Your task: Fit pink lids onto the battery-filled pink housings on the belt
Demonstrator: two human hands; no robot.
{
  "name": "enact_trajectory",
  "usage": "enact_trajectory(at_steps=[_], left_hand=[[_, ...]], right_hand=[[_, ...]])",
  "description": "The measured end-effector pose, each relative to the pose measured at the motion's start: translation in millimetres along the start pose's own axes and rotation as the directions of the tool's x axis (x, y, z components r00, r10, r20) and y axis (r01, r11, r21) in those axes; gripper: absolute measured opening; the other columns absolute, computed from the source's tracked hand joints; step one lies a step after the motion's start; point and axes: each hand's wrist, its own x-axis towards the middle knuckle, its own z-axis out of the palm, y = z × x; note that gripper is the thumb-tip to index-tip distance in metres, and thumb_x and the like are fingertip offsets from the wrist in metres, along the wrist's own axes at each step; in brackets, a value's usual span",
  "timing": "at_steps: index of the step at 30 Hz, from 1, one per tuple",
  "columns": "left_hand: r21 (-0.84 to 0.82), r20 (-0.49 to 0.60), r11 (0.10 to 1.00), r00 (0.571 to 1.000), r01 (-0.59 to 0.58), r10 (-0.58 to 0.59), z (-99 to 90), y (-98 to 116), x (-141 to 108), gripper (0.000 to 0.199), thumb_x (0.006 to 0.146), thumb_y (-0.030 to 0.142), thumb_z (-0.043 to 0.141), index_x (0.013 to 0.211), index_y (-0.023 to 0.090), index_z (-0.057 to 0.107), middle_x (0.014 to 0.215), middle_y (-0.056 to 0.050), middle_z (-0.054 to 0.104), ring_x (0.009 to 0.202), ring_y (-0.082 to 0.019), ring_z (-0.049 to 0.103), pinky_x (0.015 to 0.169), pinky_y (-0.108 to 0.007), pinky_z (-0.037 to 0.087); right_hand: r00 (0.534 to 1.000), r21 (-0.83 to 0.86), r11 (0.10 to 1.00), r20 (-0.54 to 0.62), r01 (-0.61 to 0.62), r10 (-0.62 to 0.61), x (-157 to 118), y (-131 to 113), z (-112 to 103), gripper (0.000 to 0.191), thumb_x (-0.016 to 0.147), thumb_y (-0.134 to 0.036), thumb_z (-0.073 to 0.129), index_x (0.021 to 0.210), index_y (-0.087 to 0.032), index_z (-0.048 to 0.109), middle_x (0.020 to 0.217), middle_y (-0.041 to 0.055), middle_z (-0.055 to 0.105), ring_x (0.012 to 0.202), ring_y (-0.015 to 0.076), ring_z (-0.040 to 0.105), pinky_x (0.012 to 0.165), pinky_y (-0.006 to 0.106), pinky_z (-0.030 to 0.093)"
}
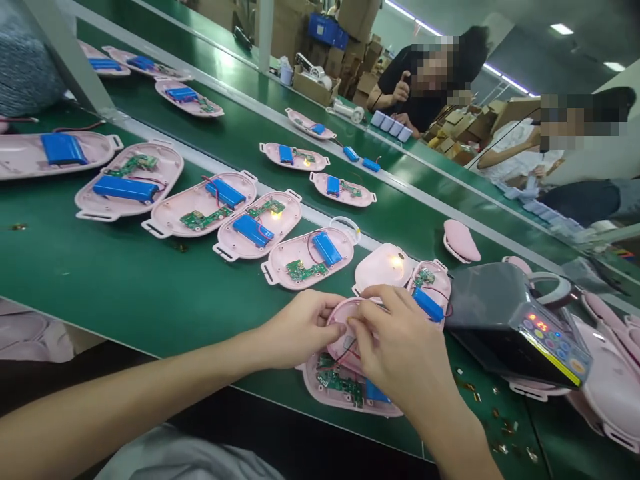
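Note:
My left hand (pixel 300 330) grips the near-left rim of a small pink plastic shell (pixel 345 333), which is tilted with its inside towards me. Curled over the shell's right side is my right hand (pixel 400 337), its thumb and forefinger closed at the inner face; whether a small piece is pinched there, I cannot tell. Thin dark and red wires run below the held shell. Directly under it, near the table edge, lies a pink casing half (pixel 313 393) with a green circuit board (pixel 340 387) and a blue battery (pixel 376 392), partly hidden by my right hand.
Several pink casing halves (pixel 170 217) with boards and batteries lie along the green table (pixel 150 287). A dark machine (pixel 490 307) with a red display stands at right, beside scattered small metal bits (pixel 500 413). Two people (pixel 425 73) work across the line.

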Motion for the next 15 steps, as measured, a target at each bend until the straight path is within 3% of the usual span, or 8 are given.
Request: enact_trajectory(at_steps=[2, 4, 6, 8, 10, 11, 13, 15], left_hand=[[0.031, 0.002, 0.999, 1.000, -0.019, 0.019, -0.8, 0.6, -2.0, 0.014, 0.080, 0.015, 0.056, 0.091, 0.013, 0.065, 0.071, 0.001, 0.058, 0.064, -0.011, 0.054, 0.056, -0.021, 0.039], [0.078, -0.035, 0.996, 0.998, -0.046, 0.049, -0.3, 2.0, -4.5, 0.014, 0.081, 0.016, 0.056, 0.092, 0.013, 0.064, 0.077, 0.000, 0.062, 0.070, -0.014, 0.059, 0.061, -0.023, 0.043], [0.195, -0.083, 0.978, 0.992, -0.077, 0.095, 1.8, 3.3, -7.1, 0.019, 0.083, 0.016, 0.056, 0.099, 0.014, 0.065, 0.085, -0.002, 0.066, 0.078, -0.016, 0.062, 0.067, -0.024, 0.046], [0.345, -0.087, 0.933, 0.987, -0.100, 0.138, 4.0, 4.1, -10.3, 0.019, 0.087, 0.022, 0.056, 0.102, 0.017, 0.066, 0.088, -0.002, 0.069, 0.081, -0.017, 0.063, 0.070, -0.025, 0.046], [0.445, -0.037, 0.886, 0.985, -0.133, 0.166, 3.7, 5.7, -15.1, 0.024, 0.094, 0.030, 0.049, 0.104, 0.018, 0.067, 0.087, -0.003, 0.071, 0.078, -0.017, 0.064, 0.069, -0.025, 0.047], [0.481, 0.007, 0.860, 0.982, -0.167, 0.187, 2.1, 7.5, -18.4, 0.029, 0.097, 0.029, 0.043, 0.105, 0.018, 0.068, 0.088, -0.003, 0.072, 0.080, -0.017, 0.066, 0.072, -0.026, 0.049], [0.585, 0.167, 0.760, 0.959, -0.283, 0.229, -4.1, 14.8, -26.5, 0.035, 0.091, 0.016, 0.043, 0.116, 0.020, 0.067, 0.112, -0.007, 0.072, 0.105, -0.022, 0.066, 0.093, -0.034, 0.049], [0.699, 0.356, 0.611, 0.922, -0.373, 0.155, -10.7, 26.8, -33.4, 0.059, 0.074, 0.009, 0.054, 0.132, 0.023, 0.060, 0.146, -0.011, 0.053, 0.136, -0.030, 0.047, 0.114, -0.046, 0.034]], right_hand=[[0.987, -0.069, 0.985, 0.013, -0.161, 0.162, 4.5, 4.3, -5.7, 0.028, 0.082, -0.035, 0.067, 0.063, -0.019, 0.053, 0.073, 0.0040, 0.062, 0.071, 0.0190, 0.058, 0.052, 0.027, 0.035], [0.945, -0.048, 0.950, 0.101, -0.309, 0.312, 7.8, 14.0, -13.4, 0.039, 0.072, -0.048, 0.076, 0.061, -0.020, 0.051, 0.058, 0.0001, 0.057, 0.055, 0.0164, 0.054, 0.045, 0.026, 0.031], [0.927, 0.091, 0.941, 0.222, -0.327, 0.301, 6.3, 24.6, -20.9, 0.029, 0.079, -0.047, 0.071, 0.074, -0.021, 0.060, 0.062, -0.0019, 0.062, 0.054, 0.0149, 0.057, 0.046, 0.025, 0.037], [0.969, 0.246, 0.949, 0.195, -0.196, 0.150, -2.4, 30.6, -25.1, 0.011, 0.091, -0.033, 0.059, 0.090, -0.024, 0.064, 0.075, -0.0023, 0.068, 0.063, 0.0128, 0.063, 0.054, 0.022, 0.046], [1.000, 0.250, 0.968, 0.001, 0.001, -0.001, -19.9, 29.2, -23.2, 0.012, 0.094, -0.022, 0.053, 0.093, -0.023, 0.065, 0.083, -0.0005, 0.070, 0.069, 0.0115, 0.066, 0.062, 0.021, 0.051], [0.991, 0.190, 0.977, -0.109, 0.097, -0.077, -31.6, 25.8, -19.2, 0.013, 0.094, -0.019, 0.052, 0.096, -0.022, 0.065, 0.087, 0.0012, 0.071, 0.073, 0.0124, 0.067, 0.066, 0.021, 0.053], [0.945, 0.048, 0.975, -0.261, 0.217, -0.198, -57.9, 14.8, -4.7, 0.020, 0.092, -0.013, 0.053, 0.103, -0.021, 0.067, 0.094, 0.0038, 0.073, 0.082, 0.0155, 0.070, 0.076, 0.022, 0.056], [0.927, 0.001, 0.976, -0.314, 0.218, -0.207, -82.1, 1.3, 16.3, 0.023, 0.091, -0.012, 0.055, 0.105, -0.023, 0.069, 0.094, 0.0021, 0.074, 0.085, 0.0171, 0.072, 0.081, 0.022, 0.057]])
